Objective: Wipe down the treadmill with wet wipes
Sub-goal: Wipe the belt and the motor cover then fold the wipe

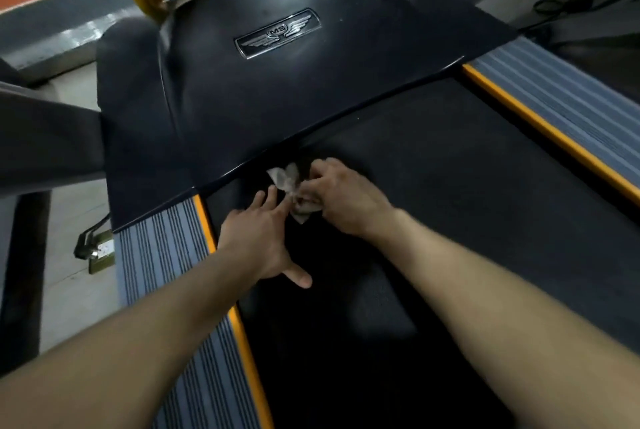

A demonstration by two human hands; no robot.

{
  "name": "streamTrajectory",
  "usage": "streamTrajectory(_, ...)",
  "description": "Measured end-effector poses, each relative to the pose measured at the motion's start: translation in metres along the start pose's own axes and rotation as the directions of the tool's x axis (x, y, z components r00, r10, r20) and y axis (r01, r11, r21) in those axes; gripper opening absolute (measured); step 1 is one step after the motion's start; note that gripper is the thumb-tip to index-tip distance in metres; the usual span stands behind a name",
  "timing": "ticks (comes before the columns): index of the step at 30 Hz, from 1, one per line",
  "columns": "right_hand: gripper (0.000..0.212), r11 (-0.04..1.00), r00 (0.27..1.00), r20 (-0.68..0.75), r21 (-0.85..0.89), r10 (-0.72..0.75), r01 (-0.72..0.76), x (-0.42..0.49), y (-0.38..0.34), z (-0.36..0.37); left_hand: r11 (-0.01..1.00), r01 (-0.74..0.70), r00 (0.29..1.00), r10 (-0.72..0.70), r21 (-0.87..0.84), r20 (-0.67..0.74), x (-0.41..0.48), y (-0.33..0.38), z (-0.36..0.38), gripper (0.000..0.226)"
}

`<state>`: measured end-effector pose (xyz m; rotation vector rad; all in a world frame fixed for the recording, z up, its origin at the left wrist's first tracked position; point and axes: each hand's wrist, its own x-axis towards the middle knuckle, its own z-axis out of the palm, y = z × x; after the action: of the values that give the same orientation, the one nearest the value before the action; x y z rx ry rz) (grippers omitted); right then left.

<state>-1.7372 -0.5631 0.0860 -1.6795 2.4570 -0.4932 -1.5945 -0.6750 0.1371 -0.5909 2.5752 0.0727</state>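
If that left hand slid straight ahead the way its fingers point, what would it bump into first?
Probably the crumpled wet wipe pinched by the right hand; the fingertips of the left hand sit right beside it. Beyond lies the motor cover.

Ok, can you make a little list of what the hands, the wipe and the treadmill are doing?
place: front of the treadmill belt, beside the motor cover
right hand: grips the crumpled wet wipe on the belt
left hand: fingers straight, fingertips at the wipe
badge: winged MS logo on the cover
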Motion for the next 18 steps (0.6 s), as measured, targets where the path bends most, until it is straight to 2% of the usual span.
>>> streamTrajectory(2, 0.033, 0.972, 0.974, -0.102, -0.098, 0.203, -0.213, 0.008, 0.053, -0.017, 1.0, -0.012, 1.0, 0.011, -0.012, -0.011, 0.0, -0.004, 0.003, 0.163)
streamTrajectory(3, 0.032, 0.91, 0.914, -0.198, -0.15, 0.356, -0.387, 0.01, 0.087, -0.027, 1.0, -0.017, 1.0, 0.016, -0.019, -0.014, 0.001, -0.005, 0.004, 0.162)
streamTrajectory(4, 0.033, 0.817, 0.817, -0.285, -0.156, 0.501, -0.555, 0.01, 0.118, -0.036, 1.0, -0.019, 1.0, 0.019, -0.02, -0.017, 0.003, -0.005, 0.004, 0.162)
streamTrajectory(5, 0.036, 0.728, 0.714, -0.341, -0.11, 0.611, -0.676, 0.012, 0.138, -0.044, 1.0, -0.019, 1.0, 0.019, -0.018, -0.024, 0.005, -0.005, 0.004, 0.163)
streamTrajectory(6, 0.039, 0.674, 0.648, -0.371, -0.075, 0.666, -0.735, 0.018, 0.141, -0.045, 1.0, -0.018, 1.0, 0.018, -0.017, -0.024, 0.006, -0.005, 0.005, 0.163)
streamTrajectory(7, 0.037, 0.687, 0.654, -0.359, -0.045, 0.666, -0.725, 0.026, 0.128, -0.04, 1.0, -0.017, 1.0, 0.016, -0.018, -0.02, 0.006, -0.005, 0.005, 0.163)
streamTrajectory(8, 0.032, 0.758, 0.722, -0.329, -0.029, 0.608, -0.652, 0.035, 0.104, -0.033, 1.0, -0.014, 1.0, 0.014, -0.018, -0.02, 0.006, -0.005, 0.005, 0.164)
streamTrajectory(10, 0.027, 0.954, 0.937, -0.194, -0.021, 0.29, -0.3, 0.046, 0.043, -0.006, 1.0, -0.009, 1.0, 0.009, -0.005, -0.029, 0.007, -0.005, 0.006, 0.166)
streamTrajectory(11, 0.031, 0.993, 0.991, -0.075, -0.012, 0.114, -0.115, 0.044, 0.017, 0.005, 1.0, -0.009, 0.999, 0.009, -0.003, -0.031, 0.007, -0.004, 0.006, 0.167)
streamTrajectory(12, 0.037, 1.0, 1.0, -0.012, -0.015, -0.013, 0.013, 0.042, 0.008, 0.01, 1.0, -0.01, 0.999, 0.01, -0.006, -0.033, 0.007, -0.004, 0.006, 0.167)
streamTrajectory(13, 0.039, 0.998, 0.999, -0.024, -0.036, -0.047, 0.046, 0.042, 0.021, 0.005, 1.0, -0.012, 0.999, 0.012, -0.01, -0.034, 0.008, -0.003, 0.005, 0.167)
streamTrajectory(14, 0.038, 0.996, 0.995, -0.094, -0.082, 0.025, -0.032, 0.04, 0.045, -0.004, 1.0, -0.016, 0.999, 0.015, -0.016, -0.03, 0.007, -0.002, 0.004, 0.167)
streamTrajectory(15, 0.036, 0.968, 0.962, -0.197, -0.13, 0.188, -0.216, 0.036, 0.077, -0.014, 1.0, -0.02, 0.999, 0.019, -0.02, -0.026, 0.007, -0.002, 0.003, 0.166)
streamTrajectory(16, 0.036, 0.893, 0.877, -0.314, -0.15, 0.365, -0.425, 0.028, 0.112, -0.027, 1.0, -0.021, 1.0, 0.02, -0.024, -0.022, 0.006, -0.002, 0.002, 0.165)
streamTrajectory(17, 0.033, 0.778, 0.767, -0.367, -0.156, 0.526, -0.609, 0.014, 0.145, -0.039, 0.999, -0.022, 1.0, 0.021, -0.025, -0.018, 0.005, -0.002, 0.001, 0.165)
streamTrajectory(18, 0.032, 0.677, 0.676, -0.375, -0.153, 0.634, -0.72, -0.002, 0.171, -0.047, 0.999, -0.024, 1.0, 0.024, -0.023, -0.019, 0.006, -0.002, 0.001, 0.165)
